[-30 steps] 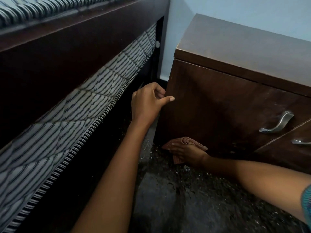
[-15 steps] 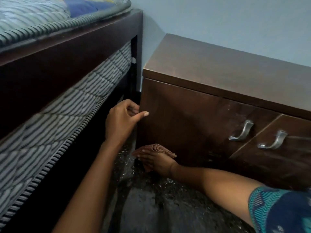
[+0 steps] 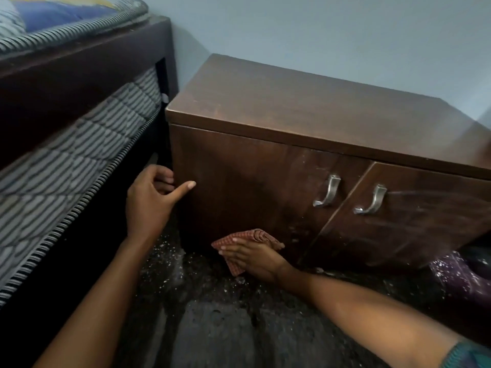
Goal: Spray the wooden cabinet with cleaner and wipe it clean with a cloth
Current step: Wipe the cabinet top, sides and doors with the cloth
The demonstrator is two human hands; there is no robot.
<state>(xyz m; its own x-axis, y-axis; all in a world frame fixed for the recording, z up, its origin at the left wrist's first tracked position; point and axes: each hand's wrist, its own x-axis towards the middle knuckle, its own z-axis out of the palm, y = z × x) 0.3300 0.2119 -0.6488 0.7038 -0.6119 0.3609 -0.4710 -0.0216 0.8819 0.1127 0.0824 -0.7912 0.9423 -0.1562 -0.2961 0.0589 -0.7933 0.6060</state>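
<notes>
Where the view begins at its lower right corner, a teal patterned sleeve [image 3: 470, 354] ends above a bare forearm that reaches forward over the dark, white-speckled floor [image 3: 212, 328]. The other forearm comes up from the lower left. The right hand [image 3: 255, 257] lies low, just above the floor, its fingers straight and flat, pressing a red-brown checked cloth [image 3: 259, 235] against the bottom of the wooden cabinet [image 3: 292, 110]. The cloth is bunched between palm and wood, with a fold showing above the knuckles and a corner hanging below the hand.

Higher and to the left, the left hand [image 3: 150, 205] grips the cabinet's front left corner. Its fingers are curled round the edge into the dark gap beside the bed, and its thumb is stretched out across the face of the left door [image 3: 239, 187].

The cabinet stands on the floor against the pale blue wall [image 3: 318, 35], just beside the bed. Pale smears and specks mark its front. The right door [image 3: 425, 221] sits at an angle to the left one, seemingly ajar. Each door carries a curved metal handle, the left handle [image 3: 327, 191] and the right handle [image 3: 372, 200], close together at the seam. A purple speckled object [image 3: 457, 272] shows at the cabinet's lower right; what it is I cannot tell.

On the left, a dark wooden bed frame [image 3: 66, 83] holds a striped mattress [image 3: 66, 166] low down, and another striped edge [image 3: 66, 33] on top.
</notes>
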